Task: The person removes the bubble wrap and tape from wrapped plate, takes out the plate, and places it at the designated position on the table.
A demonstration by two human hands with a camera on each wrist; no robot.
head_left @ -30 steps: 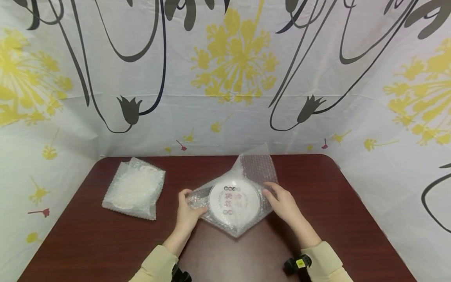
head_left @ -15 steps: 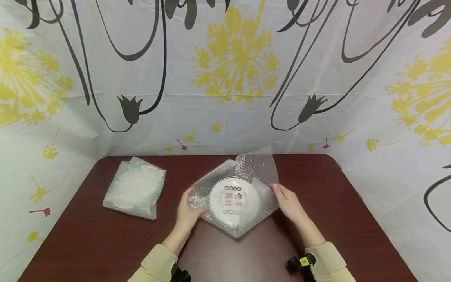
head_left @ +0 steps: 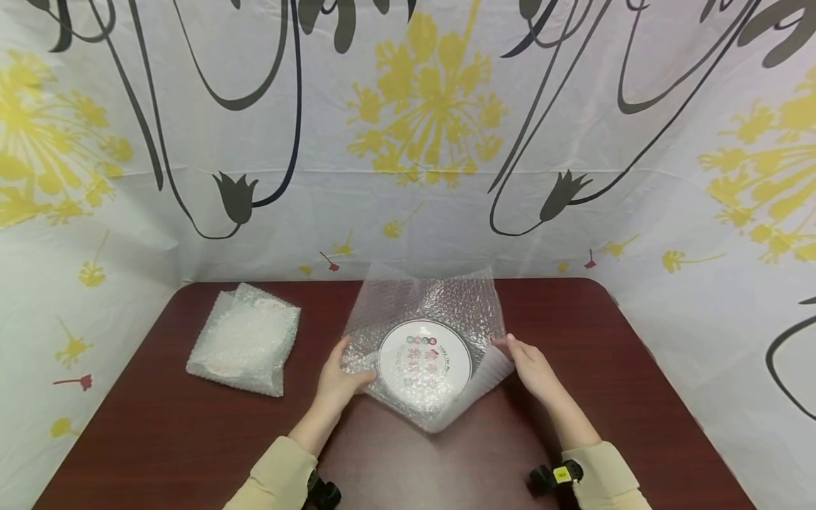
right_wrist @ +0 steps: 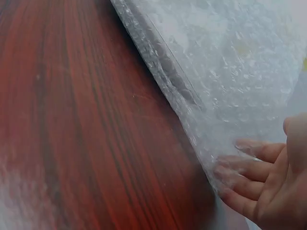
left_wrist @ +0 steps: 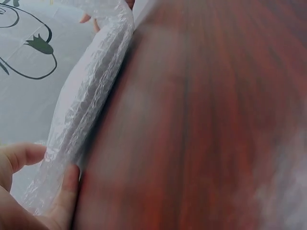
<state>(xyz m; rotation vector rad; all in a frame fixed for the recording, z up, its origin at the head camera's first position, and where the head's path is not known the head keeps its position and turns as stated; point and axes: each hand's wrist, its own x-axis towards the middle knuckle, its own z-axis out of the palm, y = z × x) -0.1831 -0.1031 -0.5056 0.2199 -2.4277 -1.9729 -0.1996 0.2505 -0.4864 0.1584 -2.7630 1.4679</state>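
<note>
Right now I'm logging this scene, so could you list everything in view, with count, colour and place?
plate: 1, white with red and dark print, in the bubble wrap
bubble wrap: 1 piece, clear, mid-table, around the plate
packet: 1, whitish, on the table left of the plate
table: 1, dark red-brown, under both
backdrop: count unclear, white with yellow, grey and red prints, behind and beside the table
wrist cameras: 2, black, one per wrist
sleeves: 2, cream, bottom of the head view
left hand: 1, bare, holding the bubble wrap's left side
right hand: 1, bare, touching its right side
</note>
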